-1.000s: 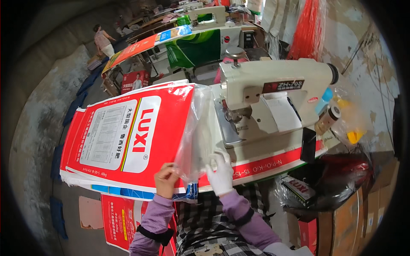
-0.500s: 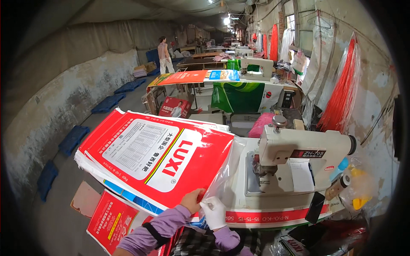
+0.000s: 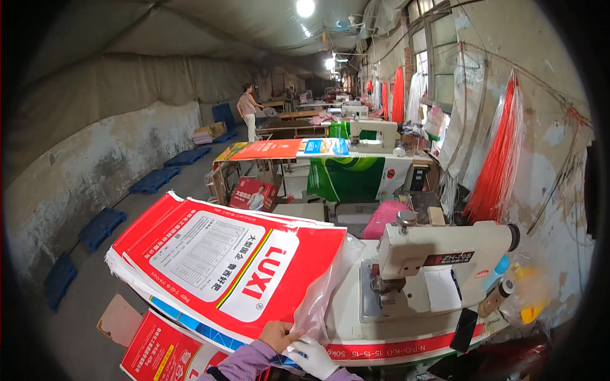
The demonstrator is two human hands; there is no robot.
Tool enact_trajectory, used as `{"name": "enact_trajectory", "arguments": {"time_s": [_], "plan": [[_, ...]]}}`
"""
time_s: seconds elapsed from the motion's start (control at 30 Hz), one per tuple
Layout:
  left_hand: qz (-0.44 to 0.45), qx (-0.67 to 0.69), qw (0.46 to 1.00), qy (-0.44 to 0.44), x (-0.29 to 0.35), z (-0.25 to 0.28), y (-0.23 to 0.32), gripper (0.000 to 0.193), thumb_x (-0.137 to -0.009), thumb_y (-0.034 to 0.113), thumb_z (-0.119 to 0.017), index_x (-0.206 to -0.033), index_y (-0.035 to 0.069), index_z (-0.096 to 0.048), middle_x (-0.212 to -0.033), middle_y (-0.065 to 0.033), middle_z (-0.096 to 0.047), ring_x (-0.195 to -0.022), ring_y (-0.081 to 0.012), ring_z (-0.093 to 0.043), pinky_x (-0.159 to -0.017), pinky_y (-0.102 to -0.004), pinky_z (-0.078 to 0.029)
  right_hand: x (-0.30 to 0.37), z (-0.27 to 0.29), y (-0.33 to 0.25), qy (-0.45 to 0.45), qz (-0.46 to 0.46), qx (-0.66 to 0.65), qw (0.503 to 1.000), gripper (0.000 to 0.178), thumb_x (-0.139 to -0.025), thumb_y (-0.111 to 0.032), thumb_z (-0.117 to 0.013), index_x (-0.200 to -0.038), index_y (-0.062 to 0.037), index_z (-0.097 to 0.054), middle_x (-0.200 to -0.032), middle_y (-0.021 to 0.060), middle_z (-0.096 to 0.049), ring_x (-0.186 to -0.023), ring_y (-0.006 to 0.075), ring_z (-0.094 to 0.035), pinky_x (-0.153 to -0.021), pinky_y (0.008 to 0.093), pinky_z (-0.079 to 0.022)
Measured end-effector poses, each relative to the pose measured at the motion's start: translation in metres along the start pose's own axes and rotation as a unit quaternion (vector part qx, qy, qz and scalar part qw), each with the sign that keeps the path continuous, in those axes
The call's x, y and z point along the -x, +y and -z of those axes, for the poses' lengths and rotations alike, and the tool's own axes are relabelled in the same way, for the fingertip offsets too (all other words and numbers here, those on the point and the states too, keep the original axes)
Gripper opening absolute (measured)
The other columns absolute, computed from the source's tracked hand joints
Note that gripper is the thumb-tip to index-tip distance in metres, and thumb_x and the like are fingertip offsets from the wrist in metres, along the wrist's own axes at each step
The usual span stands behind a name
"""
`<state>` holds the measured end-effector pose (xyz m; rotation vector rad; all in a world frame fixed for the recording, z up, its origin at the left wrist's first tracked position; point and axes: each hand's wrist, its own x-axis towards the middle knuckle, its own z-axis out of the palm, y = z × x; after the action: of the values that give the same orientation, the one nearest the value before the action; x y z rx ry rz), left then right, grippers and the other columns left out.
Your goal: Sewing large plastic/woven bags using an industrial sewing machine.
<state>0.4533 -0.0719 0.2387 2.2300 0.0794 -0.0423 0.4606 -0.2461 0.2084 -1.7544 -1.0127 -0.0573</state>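
Note:
A stack of red and white printed woven sacks (image 3: 279, 311) lies in front of me, with a clear plastic liner (image 3: 321, 301) sticking out past the right end of the top one. My bare left hand (image 3: 277, 336) is closed at the near corner of that end, its fingers pinching the liner. Beside it, touching, my right hand (image 3: 312, 357) in a white glove is closed on the same liner edge; its fingertips are partly hidden. To the right of the sacks stands a cream sewing machine (image 3: 426, 247), its needle area apart from both hands.
On the machine table lie a notepad (image 3: 440, 289), a black phone (image 3: 464, 330) and a thread spool (image 3: 495, 298). More red sacks (image 3: 155, 349) rest lower left. Red strands (image 3: 499, 159) hang on the right wall. Another sewing table (image 3: 346, 178) stands ahead; a person (image 3: 248, 111) is far off.
My view has tilted up, so hands and sacks sit lower in the picture. Both hands stay together at the liner's near corner. The distant person has turned and stretched out an arm.

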Motion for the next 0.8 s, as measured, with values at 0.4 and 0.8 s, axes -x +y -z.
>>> {"name": "enact_trajectory", "arguments": {"time_s": [0.4,0.8], "plan": [[-0.064,-0.367,0.914,0.162,0.24,0.068,-0.01,0.018,-0.079,0.01,-0.067,-0.096,0.012,-0.07,-0.062,-0.0128,-0.059,-0.051,-0.0269,-0.059,-0.049,-0.0396,-0.046,-0.048,-0.067,0.057,-0.192,0.027,0.201,0.96,0.026,-0.084,-0.026,-0.052,-0.089,-0.0082,-0.071,-0.081,0.0151,-0.068,-0.078,0.0312,-0.065,-0.073,0.0449,-0.051],[-0.027,-0.264,0.925,0.271,0.263,0.084,0.043,0.015,-0.077,0.0,-0.069,-0.09,0.006,-0.072,-0.065,-0.0129,-0.06,-0.057,-0.0246,-0.06,-0.053,-0.0325,-0.048,-0.038,0.086,0.034,0.554,-0.25,0.047,0.793,0.054,-0.06,0.0,-0.08,-0.11,-0.0055,-0.059,-0.101,0.0135,-0.063,-0.104,0.0312,-0.057,-0.097,0.0422,-0.043]]}}
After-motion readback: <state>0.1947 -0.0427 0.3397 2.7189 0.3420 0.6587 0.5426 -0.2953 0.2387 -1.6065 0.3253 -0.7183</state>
